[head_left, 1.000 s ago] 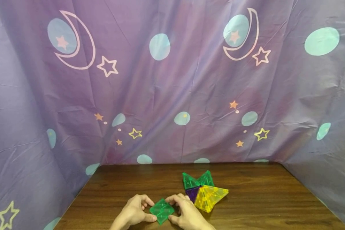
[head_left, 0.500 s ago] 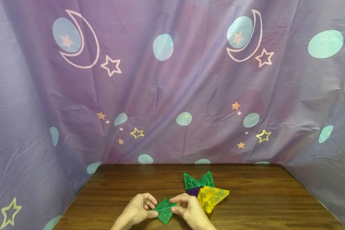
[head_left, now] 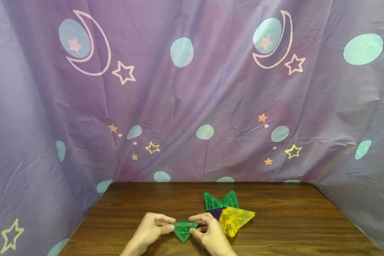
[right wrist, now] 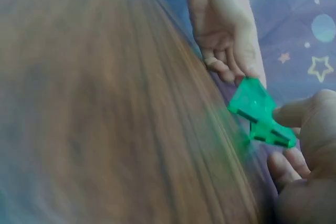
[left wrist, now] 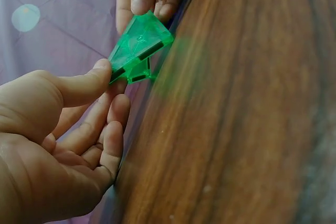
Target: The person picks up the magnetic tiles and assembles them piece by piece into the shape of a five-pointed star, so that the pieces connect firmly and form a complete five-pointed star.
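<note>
Two green see-through triangular magnetic tiles (head_left: 183, 234) meet along an edge and are folded at an angle, one point facing the near side of the table. My left hand (head_left: 149, 229) pinches their left corner between thumb and fingers. On the right, my right hand (head_left: 208, 230) pinches the opposite corner, thumb on the near side. In the left wrist view the upper tile (left wrist: 139, 40) slants, its dark magnet strips showing along the edge, with part of the second tile beneath it. The right wrist view shows the green tiles (right wrist: 254, 100) close over the tabletop.
A joined group of tiles lies just beyond my right hand: green triangles (head_left: 231, 201) at the back, a purple piece (head_left: 216, 212), and yellow tiles (head_left: 234, 219) in front. The wooden table (head_left: 137, 201) reaches back to a purple patterned curtain (head_left: 192, 96).
The green tiles lay spread as a diamond between the hands; now they are folded along the joint. Both hands have shifted their grip to the left and right corners.
</note>
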Tool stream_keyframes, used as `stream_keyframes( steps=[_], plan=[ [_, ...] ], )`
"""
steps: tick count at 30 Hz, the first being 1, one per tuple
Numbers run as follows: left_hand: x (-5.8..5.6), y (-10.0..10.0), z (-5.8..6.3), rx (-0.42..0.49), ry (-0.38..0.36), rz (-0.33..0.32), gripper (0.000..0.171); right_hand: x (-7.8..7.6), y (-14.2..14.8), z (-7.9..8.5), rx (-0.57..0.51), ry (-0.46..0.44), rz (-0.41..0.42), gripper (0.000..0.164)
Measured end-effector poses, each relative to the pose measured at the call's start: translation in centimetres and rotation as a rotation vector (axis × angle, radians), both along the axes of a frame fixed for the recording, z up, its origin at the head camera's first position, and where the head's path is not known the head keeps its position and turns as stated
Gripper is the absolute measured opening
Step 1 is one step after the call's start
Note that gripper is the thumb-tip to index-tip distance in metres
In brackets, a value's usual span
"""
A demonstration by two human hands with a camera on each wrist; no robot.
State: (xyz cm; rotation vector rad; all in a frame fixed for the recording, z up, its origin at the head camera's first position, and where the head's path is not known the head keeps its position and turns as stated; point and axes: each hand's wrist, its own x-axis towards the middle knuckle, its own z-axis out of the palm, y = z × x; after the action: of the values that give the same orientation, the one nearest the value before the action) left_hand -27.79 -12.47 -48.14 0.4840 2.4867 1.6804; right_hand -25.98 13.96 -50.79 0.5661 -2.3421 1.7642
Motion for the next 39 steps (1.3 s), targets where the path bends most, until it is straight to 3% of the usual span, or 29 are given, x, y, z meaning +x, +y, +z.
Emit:
stream_keyframes(
  steps=[5, 10, 15, 18, 21, 24, 27, 30, 34, 39],
  plan=[
    [0.1, -0.1, 0.2, 0.005, -0.014, 0.015, 0.028, 0.6, -0.7, 1.7, 0.026, 0.058, -0.037, 0.035],
    [0.2, 0.0, 0.1, 0.004, -0.005, 0.022, 0.028, 1.1, -0.1, 5.1, -0.097, 0.1, -0.097, 0.034],
    [0.2, -0.2, 0.0, 0.009, -0.002, 0.032, 0.027, 0.3, 3.5, 8.5, -0.181, 0.212, -0.195, 0.031],
    [0.2, -0.1, -0.1, 0.017, -0.005, 0.031, 0.027, -0.8, 7.2, 9.4, -0.199, 0.246, -0.282, 0.029],
    [0.2, 0.0, -0.1, 0.02, -0.011, 0.031, 0.028, -1.9, 11.3, 8.7, -0.204, 0.193, -0.352, 0.031],
    [0.1, 0.0, 0.0, 0.017, -0.017, 0.035, 0.027, -2.9, 14.8, 6.7, -0.16, 0.048, -0.374, 0.04],
    [0.2, 0.1, -0.1, 0.017, -0.018, 0.037, 0.027, -3.3, 17.2, 4.0, -0.094, -0.125, -0.324, 0.049],
    [0.2, 0.1, -0.1, 0.035, -0.018, 0.032, 0.026, -3.6, 18.3, 1.8, -0.069, -0.221, -0.257, 0.05],
    [0.2, 0.3, -0.1, 0.066, -0.013, 0.029, 0.027, -3.8, 18.5, 0.8, -0.061, -0.224, -0.214, 0.044],
    [0.4, 0.6, 0.1, 0.095, -0.021, 0.05, 0.029, -3.6, 18.3, 0.6, 0.05, -0.168, -0.176, 0.031]
  ],
)
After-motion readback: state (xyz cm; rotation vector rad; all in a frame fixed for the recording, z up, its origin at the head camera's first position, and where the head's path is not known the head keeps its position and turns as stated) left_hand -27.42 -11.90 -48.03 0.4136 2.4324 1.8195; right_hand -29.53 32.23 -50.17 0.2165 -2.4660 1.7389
